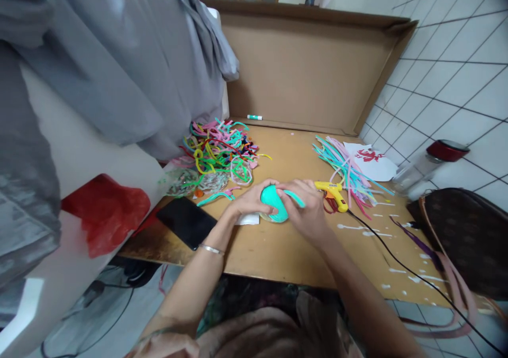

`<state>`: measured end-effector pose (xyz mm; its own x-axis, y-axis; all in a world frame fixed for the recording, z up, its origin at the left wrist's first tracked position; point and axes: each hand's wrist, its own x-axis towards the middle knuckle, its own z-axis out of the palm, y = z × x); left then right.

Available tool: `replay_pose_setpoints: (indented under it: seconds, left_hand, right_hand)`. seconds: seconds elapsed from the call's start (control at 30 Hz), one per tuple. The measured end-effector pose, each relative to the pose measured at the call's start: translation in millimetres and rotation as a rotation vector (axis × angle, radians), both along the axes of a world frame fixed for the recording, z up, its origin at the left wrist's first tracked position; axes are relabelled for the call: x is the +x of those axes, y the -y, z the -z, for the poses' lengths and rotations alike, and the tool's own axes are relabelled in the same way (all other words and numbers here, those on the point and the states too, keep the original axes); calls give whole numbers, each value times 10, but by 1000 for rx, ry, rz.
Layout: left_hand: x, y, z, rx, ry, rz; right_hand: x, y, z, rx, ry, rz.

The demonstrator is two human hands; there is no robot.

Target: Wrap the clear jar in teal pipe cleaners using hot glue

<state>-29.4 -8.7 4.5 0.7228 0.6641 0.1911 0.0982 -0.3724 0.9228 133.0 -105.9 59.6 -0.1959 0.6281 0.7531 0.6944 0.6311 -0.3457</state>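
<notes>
Left hand: left hand (pixel 249 202) cupped around the near-left side of the teal round form (pixel 273 203), fingers closed on it, steadying it on the table

Right hand: right hand (pixel 307 212) closed over the right side of the same form, fingers pinching a teal strip (pixel 294 197) pressed against its top

Work piece: teal round form rests at the table's middle, between both hands, partly on a white scrap (pixel 248 219)

Progress: judged well advanced; the visible surface of the form is already teal all over, with one strip end not yet laid flat; the far side is hidden, so coverage there cannot be told

Supplies left: tangled heap of coloured strips (pixel 216 154) behind the left hand; a straighter bundle of strips (pixel 347 167) behind the right hand

Tool: yellow glue gun (pixel 332 193) lying just beside the right hand, black cord (pixel 400 265) trailing toward the near right edge

Surface: wooden table (pixel 278 257), spotted with white drips at the right; black phone (pixel 186 221) at the near left; jar with red lid (pixel 428 165) and dark bag (pixel 466 236) at the right

Room: cardboard sheet (pixel 301 67) propped behind the table, white tiled wall (pixel 456 67) at right, grey cloth (pixel 111 62) hanging at left
</notes>
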Motion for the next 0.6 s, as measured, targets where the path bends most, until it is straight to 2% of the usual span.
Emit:
replay_pose_setpoints:
  seconds: [0.07, 0.17, 0.37, 0.6]
  left_hand:
    - [-6, 25, -35, -33, -20, -14]
    - [-15, 37, -48, -78, -8, -11]
    - [-32, 18, -12, -139, 33, 5]
    - [-53, 29, -14, -159, 40, 45]
  right_hand:
    - [105, -23, 67, -82, -165, -10]
    - [202, -53, 163, -174, -301, 7]
    - [216, -124, 281, -224, -347, -43]
    - [237, -93, 389, -245, -390, -24]
